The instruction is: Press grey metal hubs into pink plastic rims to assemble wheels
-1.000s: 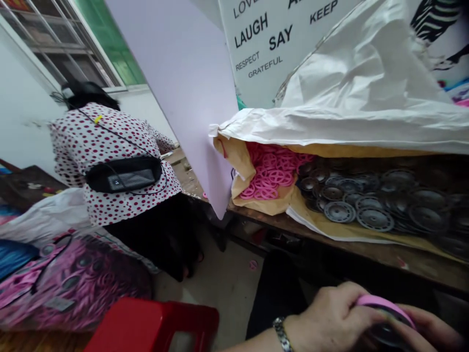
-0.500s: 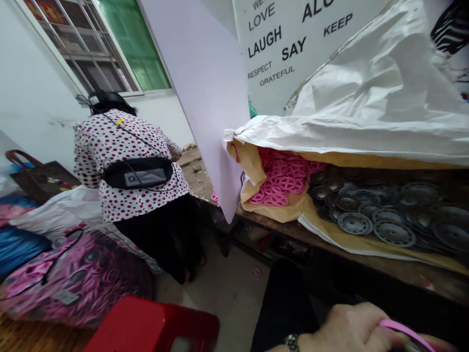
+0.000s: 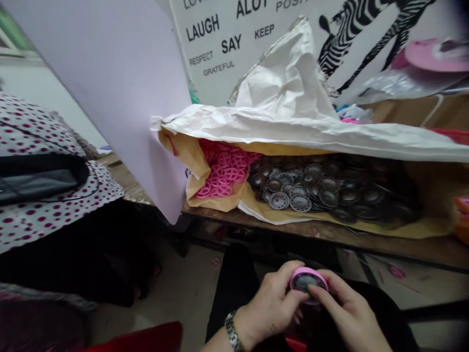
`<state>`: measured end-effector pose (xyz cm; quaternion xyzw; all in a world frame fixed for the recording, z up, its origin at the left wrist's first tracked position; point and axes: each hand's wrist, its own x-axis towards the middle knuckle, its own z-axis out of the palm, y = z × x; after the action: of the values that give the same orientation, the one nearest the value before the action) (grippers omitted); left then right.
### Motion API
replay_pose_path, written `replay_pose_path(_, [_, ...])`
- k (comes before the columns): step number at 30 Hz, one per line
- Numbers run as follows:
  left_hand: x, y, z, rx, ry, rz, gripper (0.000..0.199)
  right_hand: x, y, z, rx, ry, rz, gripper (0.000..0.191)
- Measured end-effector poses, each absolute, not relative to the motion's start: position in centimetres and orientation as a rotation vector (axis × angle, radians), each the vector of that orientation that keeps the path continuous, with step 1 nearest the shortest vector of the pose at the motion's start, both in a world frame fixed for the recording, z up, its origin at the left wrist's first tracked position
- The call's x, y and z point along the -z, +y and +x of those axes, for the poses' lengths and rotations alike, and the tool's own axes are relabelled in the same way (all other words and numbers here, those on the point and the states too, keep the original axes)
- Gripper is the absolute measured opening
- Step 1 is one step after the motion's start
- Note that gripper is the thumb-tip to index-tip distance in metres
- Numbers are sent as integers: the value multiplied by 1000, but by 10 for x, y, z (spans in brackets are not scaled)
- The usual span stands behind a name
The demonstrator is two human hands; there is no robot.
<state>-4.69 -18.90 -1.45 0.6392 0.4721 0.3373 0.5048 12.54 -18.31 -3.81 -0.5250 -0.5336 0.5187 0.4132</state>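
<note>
Above my lap, both hands grip one small wheel: a grey disc (image 3: pixel 305 280) with a pink ring (image 3: pixel 309 270) around its rim. My left hand (image 3: pixel 273 298), with a watch at the wrist, pinches the wheel's left side between thumb and fingers. My right hand (image 3: pixel 346 305) holds its right side, the thumb pressed on the disc's face. On the bench in front, a paper-lined white sack lies open. Pink spoked rings (image 3: pixel 229 171) fill its left part, and a pile of grey discs (image 3: pixel 300 198) lies to their right.
A person in a dotted top (image 3: pixel 54 146) stands at the left. A pale partition panel (image 3: pixel 146 161) rises beside the sack (image 3: pixel 256 122). Part of a red stool (image 3: pixel 146 337) shows at the lower left. Loose pink rings (image 3: pixel 397 272) lie on the floor under the bench (image 3: pixel 366 244).
My view has swung to the right and the sack fills more of it. Both hands are now fully in sight on the wheel; before, they were partly cut off at the lower right.
</note>
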Motion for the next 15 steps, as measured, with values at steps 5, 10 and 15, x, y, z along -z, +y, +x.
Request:
replay_pose_path(5, [16, -188, -40, -777, 1120, 1329, 57, 29, -184, 128, -1303, -1398, -1255, 30])
replay_pose_path(10, [9, -183, -37, -734, 1101, 1475, 62, 14, -189, 129, -1214, -1370, -1244, 15])
replay_pose_path(15, [11, -181, -34, -708, 1026, 1670, 60, -3, -200, 147, -1033, -1401, -1304, 9])
